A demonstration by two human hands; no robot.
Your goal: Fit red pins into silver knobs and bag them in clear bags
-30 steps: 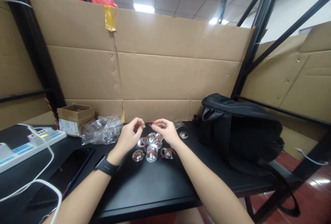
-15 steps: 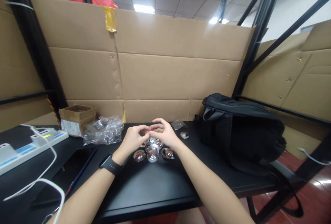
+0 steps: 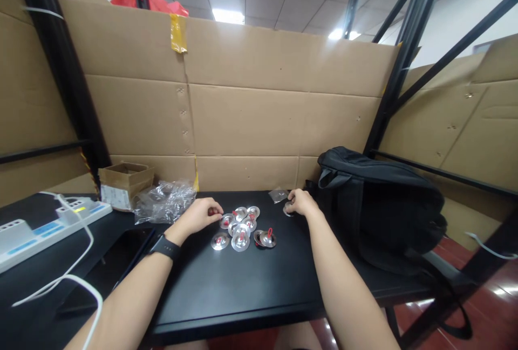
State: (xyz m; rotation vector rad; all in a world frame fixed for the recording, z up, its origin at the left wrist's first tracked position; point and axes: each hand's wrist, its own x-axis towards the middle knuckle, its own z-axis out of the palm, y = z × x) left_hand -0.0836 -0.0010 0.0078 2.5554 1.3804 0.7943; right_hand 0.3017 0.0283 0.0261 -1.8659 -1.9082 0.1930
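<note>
Several small silver finger cymbals (image 3: 240,238) lie in a loose cluster on the black table, most with a red cord loop at the centre. Two of them overlap at the cluster's right, and one red loop (image 3: 270,232) stands up there. My left hand (image 3: 199,215) is at the cluster's left edge, its fingers pinched together; a bit of red shows at them, but what they hold is unclear. Farther right, my right hand (image 3: 304,203) has its fingertips closed on the rim of a single finger cymbal (image 3: 287,209), which they partly hide.
A black backpack (image 3: 380,210) stands at the right. Beyond my right hand lies a small clear bag (image 3: 278,195). Crumpled plastic wrap (image 3: 165,201), a small cardboard box (image 3: 125,183), a power strip (image 3: 48,231) and a dark tablet-like slab (image 3: 109,263) are on the left.
My hands were together above the cluster and have parted. The left moved to the cluster's left side; the right reached across to the lone cymbal. The cluster is now uncovered.
</note>
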